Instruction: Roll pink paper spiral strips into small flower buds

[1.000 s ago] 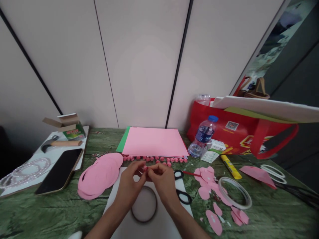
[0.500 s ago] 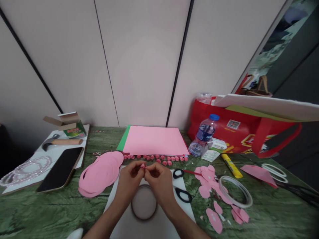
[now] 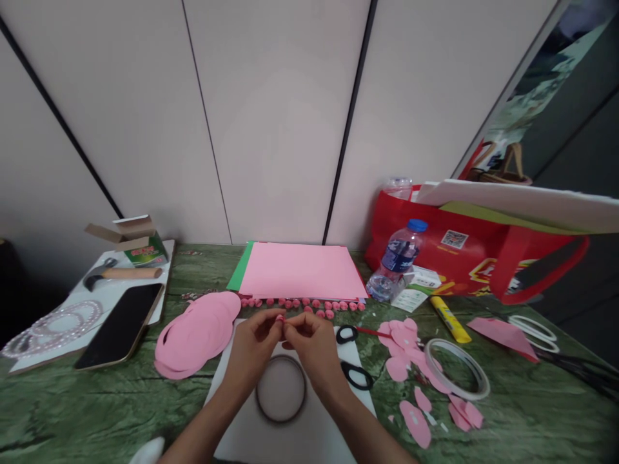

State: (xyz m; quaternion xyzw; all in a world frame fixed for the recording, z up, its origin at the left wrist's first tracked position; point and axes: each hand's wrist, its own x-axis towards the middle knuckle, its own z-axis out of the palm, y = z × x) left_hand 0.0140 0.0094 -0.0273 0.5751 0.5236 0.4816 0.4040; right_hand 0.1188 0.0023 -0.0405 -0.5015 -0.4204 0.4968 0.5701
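Note:
Between the fingertips of my left hand (image 3: 260, 336) and my right hand (image 3: 309, 338) is a small pink paper roll (image 3: 280, 318), mostly hidden by the fingers. Both hands are closed in a pinch on it, above a white board (image 3: 324, 428). Below them a dark-rimmed ring (image 3: 281, 389) lies flat on the board. Just beyond the hands, a row of small pink paper rosettes (image 3: 296, 303) runs along the front of stacked coloured paper (image 3: 302, 270). Black-handled scissors (image 3: 356, 375) rest at the board's right edge, their blades not clearly seen.
Pink paper discs (image 3: 198, 335) lie left, near a phone (image 3: 120, 325), a hammer (image 3: 126, 273) and bead strands (image 3: 53, 328). To the right are pink scraps (image 3: 403, 341), a tape roll (image 3: 457, 368), a yellow glue stick (image 3: 449, 319), a water bottle (image 3: 399, 258) and a red bag (image 3: 449, 258).
The fingers have shifted slightly around the pink paper roll, and more of its coiled end shows. The other things stay in place; the view has tilted a little.

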